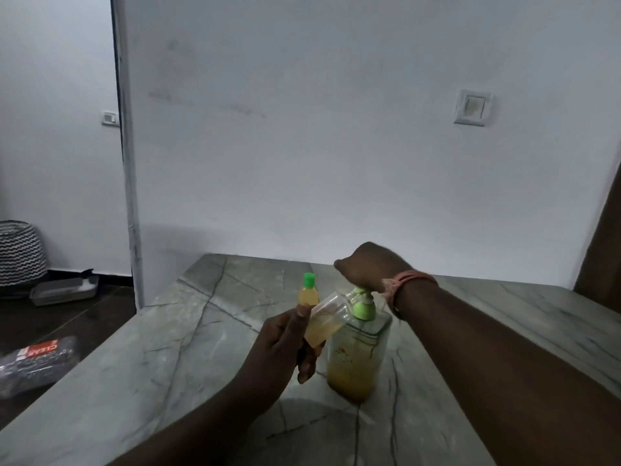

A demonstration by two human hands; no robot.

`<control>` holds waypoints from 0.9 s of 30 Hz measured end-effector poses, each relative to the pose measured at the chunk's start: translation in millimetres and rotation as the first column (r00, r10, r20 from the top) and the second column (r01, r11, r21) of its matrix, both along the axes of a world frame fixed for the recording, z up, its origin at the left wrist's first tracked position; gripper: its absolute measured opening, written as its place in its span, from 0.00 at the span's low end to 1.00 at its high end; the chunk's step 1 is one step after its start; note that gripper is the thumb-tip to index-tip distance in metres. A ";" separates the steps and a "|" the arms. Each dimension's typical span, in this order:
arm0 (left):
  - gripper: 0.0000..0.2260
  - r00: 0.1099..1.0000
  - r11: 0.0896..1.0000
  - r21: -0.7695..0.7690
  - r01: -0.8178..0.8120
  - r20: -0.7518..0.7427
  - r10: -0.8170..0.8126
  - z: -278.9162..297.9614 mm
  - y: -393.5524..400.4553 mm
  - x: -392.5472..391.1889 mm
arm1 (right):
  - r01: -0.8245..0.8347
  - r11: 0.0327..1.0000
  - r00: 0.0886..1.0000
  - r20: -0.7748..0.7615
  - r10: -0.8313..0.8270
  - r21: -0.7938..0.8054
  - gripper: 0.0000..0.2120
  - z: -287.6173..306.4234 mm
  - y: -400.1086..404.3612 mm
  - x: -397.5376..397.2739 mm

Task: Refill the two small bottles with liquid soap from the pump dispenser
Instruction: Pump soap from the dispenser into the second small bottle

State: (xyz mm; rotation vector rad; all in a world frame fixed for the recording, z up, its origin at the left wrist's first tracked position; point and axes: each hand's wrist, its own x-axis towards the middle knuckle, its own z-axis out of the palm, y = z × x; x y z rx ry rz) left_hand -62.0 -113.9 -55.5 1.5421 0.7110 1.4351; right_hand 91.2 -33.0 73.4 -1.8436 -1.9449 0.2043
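Pump dispenser (358, 348) on the desk (168, 348); right hand (369, 267) presses its pump head
Left hand (289, 344) grips an uncapped small bottle (327, 319) tilted at its spout; capped bottle (308, 292) just behind

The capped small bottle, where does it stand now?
In the head view, the capped small bottle stands upright on the marble counter, left of the pump dispenser, behind the left hand.

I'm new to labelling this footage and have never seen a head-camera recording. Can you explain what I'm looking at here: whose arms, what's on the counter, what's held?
This one picture comes from a camera worn on a person's head, looking down at their own arms. The left hand holds an uncapped small bottle, tilted, its mouth at the pump dispenser's green spout. The right hand presses on the pump top. Behind them, a second small bottle with a green cap stands on the marble counter.
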 end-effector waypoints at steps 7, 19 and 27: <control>0.29 1.000 1.000 -0.006 -0.017 -0.017 0.017 -1.9 3.7 -0.2 | 0.055 0.998 0.998 -0.040 -0.053 0.039 0.14 -8.4 -1.0 -2.8; 0.30 1.000 1.000 -0.002 -0.009 -0.020 0.009 0.0 1.0 -1.5 | 0.030 0.998 0.999 -0.041 -0.028 0.052 0.17 -7.2 0.5 -5.0; 0.30 1.000 1.000 0.009 -0.015 -0.024 0.015 0.5 0.1 -1.3 | 0.011 0.999 0.996 0.087 -0.015 0.045 0.15 -2.2 -3.9 -7.9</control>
